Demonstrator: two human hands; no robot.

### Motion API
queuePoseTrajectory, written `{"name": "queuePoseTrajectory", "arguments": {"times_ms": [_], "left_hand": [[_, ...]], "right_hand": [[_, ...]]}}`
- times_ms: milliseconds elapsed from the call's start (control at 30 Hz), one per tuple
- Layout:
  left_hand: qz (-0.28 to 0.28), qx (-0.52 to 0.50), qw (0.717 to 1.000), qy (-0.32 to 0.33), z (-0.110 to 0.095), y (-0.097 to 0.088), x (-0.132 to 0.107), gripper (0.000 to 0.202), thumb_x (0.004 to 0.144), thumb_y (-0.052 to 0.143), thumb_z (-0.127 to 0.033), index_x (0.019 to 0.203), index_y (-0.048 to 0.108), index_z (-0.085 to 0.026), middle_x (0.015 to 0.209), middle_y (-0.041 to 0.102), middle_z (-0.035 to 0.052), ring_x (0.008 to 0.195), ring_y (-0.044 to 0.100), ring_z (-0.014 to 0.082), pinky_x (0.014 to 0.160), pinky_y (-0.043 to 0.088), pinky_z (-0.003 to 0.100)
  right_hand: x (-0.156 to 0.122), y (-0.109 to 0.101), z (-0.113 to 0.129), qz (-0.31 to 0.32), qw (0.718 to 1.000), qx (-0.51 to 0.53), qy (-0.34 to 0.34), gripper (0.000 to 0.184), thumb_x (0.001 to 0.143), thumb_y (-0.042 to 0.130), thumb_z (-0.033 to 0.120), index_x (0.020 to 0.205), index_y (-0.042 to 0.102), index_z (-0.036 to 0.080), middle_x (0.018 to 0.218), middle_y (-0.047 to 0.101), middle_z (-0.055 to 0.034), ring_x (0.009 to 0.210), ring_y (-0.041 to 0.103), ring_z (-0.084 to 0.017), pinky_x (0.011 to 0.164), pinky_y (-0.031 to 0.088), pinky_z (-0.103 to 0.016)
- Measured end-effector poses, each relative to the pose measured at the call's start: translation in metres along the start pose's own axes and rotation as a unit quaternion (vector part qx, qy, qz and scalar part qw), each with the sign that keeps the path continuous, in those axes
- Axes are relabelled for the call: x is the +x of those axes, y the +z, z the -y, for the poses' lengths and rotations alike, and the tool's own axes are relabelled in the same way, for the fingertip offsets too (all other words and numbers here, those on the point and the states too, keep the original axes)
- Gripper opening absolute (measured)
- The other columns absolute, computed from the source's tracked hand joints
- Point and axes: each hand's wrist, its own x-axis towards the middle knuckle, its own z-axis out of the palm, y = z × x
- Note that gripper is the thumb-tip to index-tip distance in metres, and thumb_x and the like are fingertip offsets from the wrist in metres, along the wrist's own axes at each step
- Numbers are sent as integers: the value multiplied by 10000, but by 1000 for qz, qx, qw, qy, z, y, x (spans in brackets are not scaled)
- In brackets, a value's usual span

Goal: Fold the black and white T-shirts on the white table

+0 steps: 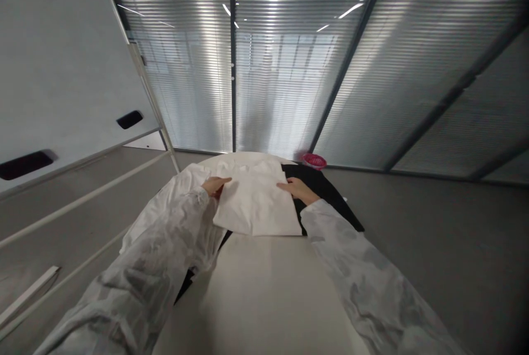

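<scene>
A folded white cloth (258, 200) is spread between my two hands over the table, its near edge fairly straight. My left hand (216, 185) grips its left side, thumb on top and fingers partly hidden. On the opposite side my right hand (298, 188) pinches the right edge, thumb also uppermost. Black cloth (330, 198) shows beneath and to the right, hanging past the table's edge. More crumpled white fabric (159, 209) lies at the left, beside my left sleeve. Whether it joins the folded piece I cannot tell.
The white table (264, 294) has a rounded far end. A pink basket (314, 161) stands beyond it near the glass wall with blinds (273, 85). At the left are a large white board (61, 57) and a white metal frame (86, 198).
</scene>
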Motion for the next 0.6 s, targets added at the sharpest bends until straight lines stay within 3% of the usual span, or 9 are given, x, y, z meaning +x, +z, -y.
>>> {"name": "queuePoseTrajectory", "arguments": {"times_ms": [100,200,267,400,500,600], "left_hand": [[30,24,999,-11,30,0,-2,484,530,997,-493,701,670,-180,601,626,21,607,610,204,537,430,279],[23,25,999,28,41,-1,-2,431,640,923,-517,739,668,-183,651,639,15,637,596,191,564,430,267],[-2,20,997,69,34,0,6,380,743,852,-516,812,668,-190,689,626,-1,678,576,173,598,424,249],[-70,1,988,135,9,-1,33,284,892,727,-479,917,631,-213,737,578,-30,737,531,150,651,412,223],[-113,-23,984,137,1,-2,55,272,906,717,-457,884,607,-210,730,565,-28,756,542,153,679,429,231],[-103,-38,989,101,9,-1,70,309,853,776,-467,827,615,-204,656,555,-19,714,576,177,659,448,270]], "right_hand": [[6,4,-27,14,999,-36,-17,350,723,926,307,969,746,134,870,789,-117,845,752,-291,758,602,-370],[18,4,-37,6,994,-71,-79,228,789,833,246,988,770,155,959,810,-106,948,759,-300,848,601,-373],[34,1,-28,-5,987,-92,-128,218,857,751,236,1061,776,165,1053,815,-95,1028,748,-288,928,584,-375],[76,-5,13,-75,972,-89,-204,297,952,643,260,1217,749,177,1192,796,-108,1133,717,-261,1040,534,-377],[101,-1,32,-94,981,-68,-153,417,962,625,266,1361,678,159,1231,779,-130,1070,726,-234,972,546,-342],[110,13,23,-66,993,-73,-66,493,890,710,264,1345,667,79,1112,791,-149,879,736,-226,817,561,-318]]}}
